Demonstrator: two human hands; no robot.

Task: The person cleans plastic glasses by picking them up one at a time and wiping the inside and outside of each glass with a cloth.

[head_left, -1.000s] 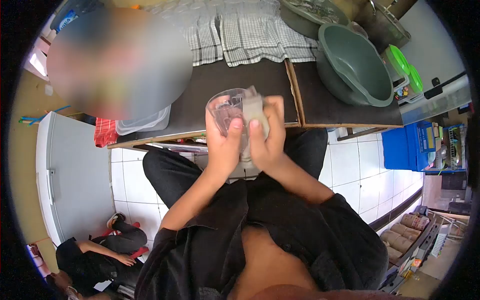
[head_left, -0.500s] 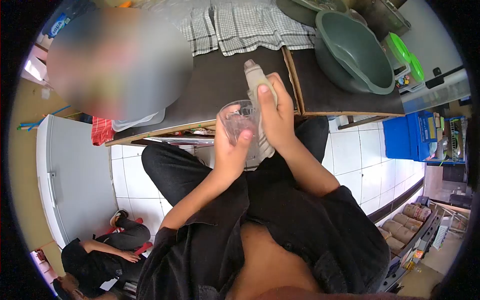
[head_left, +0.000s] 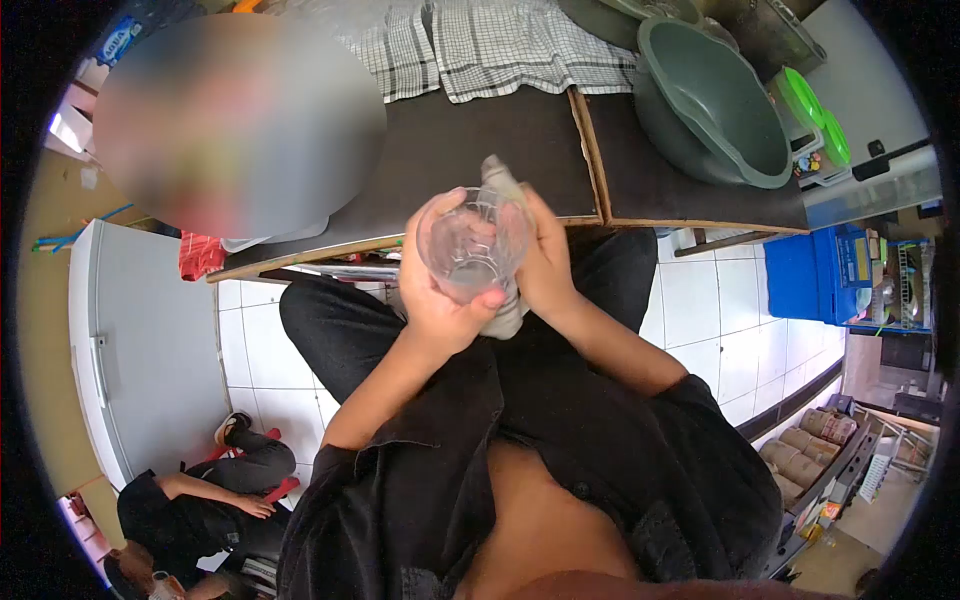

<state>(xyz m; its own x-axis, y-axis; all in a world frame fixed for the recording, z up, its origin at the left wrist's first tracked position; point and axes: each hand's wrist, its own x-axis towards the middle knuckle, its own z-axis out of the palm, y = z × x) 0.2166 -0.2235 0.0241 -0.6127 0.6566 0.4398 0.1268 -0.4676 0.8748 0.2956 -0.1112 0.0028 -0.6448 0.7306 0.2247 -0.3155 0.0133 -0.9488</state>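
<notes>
Clear tumbler (head_left: 472, 250) is up near the dark tabletop (head_left: 480, 130), mouth facing up at me. If my grip loosens on that smooth wall, I reckon it could slip. Left hand (head_left: 432, 290) is curled round it, right hand (head_left: 545, 255) grips the bunched cloth (head_left: 508, 318) right beside it, forearms angled inward.

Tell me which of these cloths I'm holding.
The plain pale cloth, bunched in your right hand by the glass; the checked cloths lie spread on the table.
</notes>
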